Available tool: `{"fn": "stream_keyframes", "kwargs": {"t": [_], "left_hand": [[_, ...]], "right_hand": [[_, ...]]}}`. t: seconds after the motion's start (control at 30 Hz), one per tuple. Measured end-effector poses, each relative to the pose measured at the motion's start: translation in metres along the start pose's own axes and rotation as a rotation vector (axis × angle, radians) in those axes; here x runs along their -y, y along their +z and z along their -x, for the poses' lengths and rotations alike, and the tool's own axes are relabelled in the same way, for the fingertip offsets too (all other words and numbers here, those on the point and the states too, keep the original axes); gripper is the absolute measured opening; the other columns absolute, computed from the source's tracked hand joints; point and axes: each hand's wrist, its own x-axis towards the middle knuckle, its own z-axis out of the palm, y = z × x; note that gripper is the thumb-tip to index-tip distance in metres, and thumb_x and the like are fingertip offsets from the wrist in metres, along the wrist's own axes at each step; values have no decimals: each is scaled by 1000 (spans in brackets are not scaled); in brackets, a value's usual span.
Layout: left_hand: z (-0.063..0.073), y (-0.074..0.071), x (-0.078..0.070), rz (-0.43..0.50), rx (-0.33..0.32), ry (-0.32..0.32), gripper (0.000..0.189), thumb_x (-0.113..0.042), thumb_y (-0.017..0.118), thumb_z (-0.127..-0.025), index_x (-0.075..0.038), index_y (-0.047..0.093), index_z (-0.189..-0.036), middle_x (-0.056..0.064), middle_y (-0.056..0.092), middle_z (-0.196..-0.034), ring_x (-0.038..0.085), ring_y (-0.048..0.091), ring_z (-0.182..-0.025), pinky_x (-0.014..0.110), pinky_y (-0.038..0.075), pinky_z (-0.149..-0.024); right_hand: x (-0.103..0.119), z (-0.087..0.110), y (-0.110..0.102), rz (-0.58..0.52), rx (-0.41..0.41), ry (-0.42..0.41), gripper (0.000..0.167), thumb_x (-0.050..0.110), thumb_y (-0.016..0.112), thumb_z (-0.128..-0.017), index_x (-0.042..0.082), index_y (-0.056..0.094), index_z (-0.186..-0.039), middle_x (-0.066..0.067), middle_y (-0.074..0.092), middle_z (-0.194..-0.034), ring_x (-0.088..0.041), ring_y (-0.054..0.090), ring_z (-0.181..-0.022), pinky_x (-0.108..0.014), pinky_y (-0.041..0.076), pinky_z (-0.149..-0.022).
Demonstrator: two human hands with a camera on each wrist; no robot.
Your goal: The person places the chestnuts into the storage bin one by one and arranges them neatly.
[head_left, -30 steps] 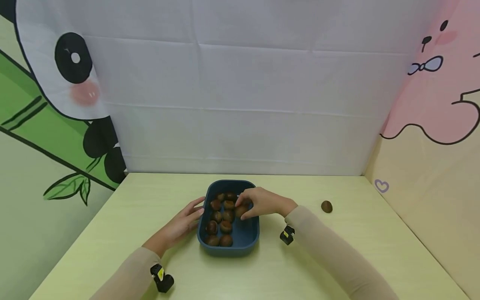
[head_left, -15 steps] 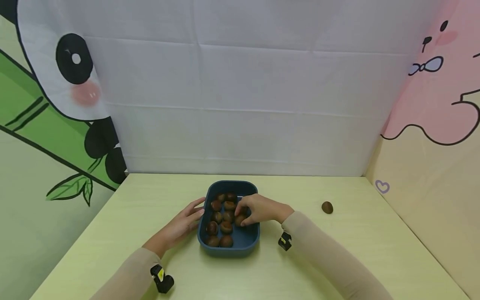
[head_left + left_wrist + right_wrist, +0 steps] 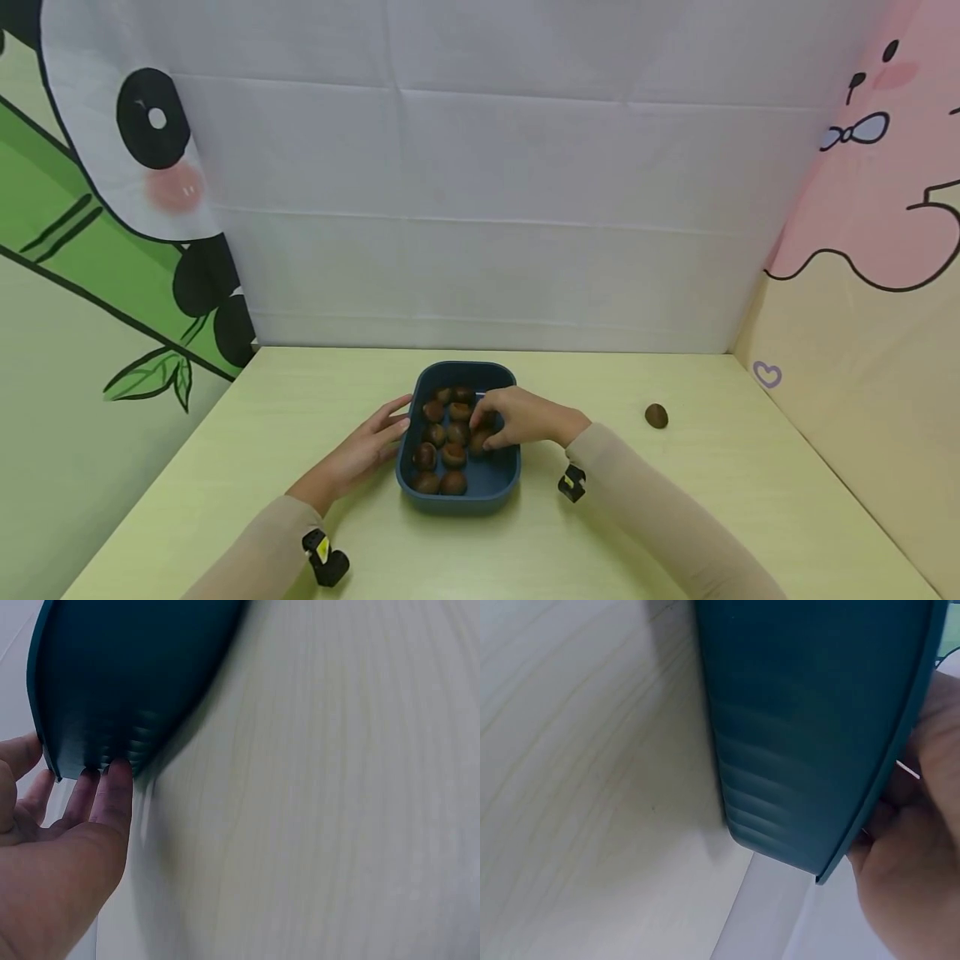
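A dark blue box (image 3: 491, 483) stands on the table, holding several brown chestnuts (image 3: 453, 454) in two columns along its left and middle. My right hand (image 3: 525, 417) reaches over the box's right rim and pinches a chestnut (image 3: 480, 440) between thumb and fingers, low inside, beside the middle column. In the right wrist view the box wall (image 3: 802, 735) hides those fingertips. My left hand (image 3: 358, 454) rests against the box's left side with fingers extended. Its fingertips touch the outer wall (image 3: 127, 682) in the left wrist view.
One more chestnut (image 3: 656, 416) lies on the pale wooden table (image 3: 600, 533) to the right of the box. A white sheet (image 3: 495, 250) hangs behind the table's far edge, and printed cartoon walls (image 3: 862, 367) close off both sides.
My right hand has moved slightly nearer and lower in the box with the chestnut, then stayed almost still over the last half second. The left hand has kept its place.
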Motion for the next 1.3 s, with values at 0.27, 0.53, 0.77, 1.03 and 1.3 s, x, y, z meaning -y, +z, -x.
{"fn": "stream_keyframes", "kwargs": {"t": [0.27,0.53,0.77,1.03,1.3], "left_hand": [[1,1,-2,-2,-14,-7,62,-30,48,-108,-16,17,-161,23,25,-158,38,31,-144,56,23,-118],[1,1,-2,1,-10,-4,63,-30,48,-108,-16,17,-161,24,24,-158,39,30,-144,56,23,-118],[1,0,-1,4,-11,-4,63,-30,48,-108,-16,17,-161,24,24,-158,39,31,-144,56,23,-117],[2,0,-2,-1,-6,-4,63,-30,48,-108,-16,17,-161,24,24,-158,39,31,-144,55,24,-117],[3,1,-3,-8,-5,-1,62,-29,46,-109,-16,16,-161,24,24,-158,39,31,-144,55,24,-118]], "right_hand": [[-2,8,-12,-53,-53,-3,31,20,78,-90,10,71,-118,-1,66,-118,-20,61,-114,-42,50,-98],[-11,34,-33,-23,-157,15,28,17,74,-93,11,70,-119,1,65,-118,-25,61,-112,-42,51,-94],[-32,68,-49,8,-220,108,28,17,75,-92,10,70,-118,-2,68,-116,-29,62,-109,-43,51,-94],[-67,119,-57,-4,-241,288,28,16,74,-92,11,69,-119,-6,67,-119,-32,59,-111,-52,49,-95],[-108,168,-54,12,-277,433,32,17,73,-93,3,68,-121,-11,67,-120,-35,60,-109,-54,49,-92]]}}
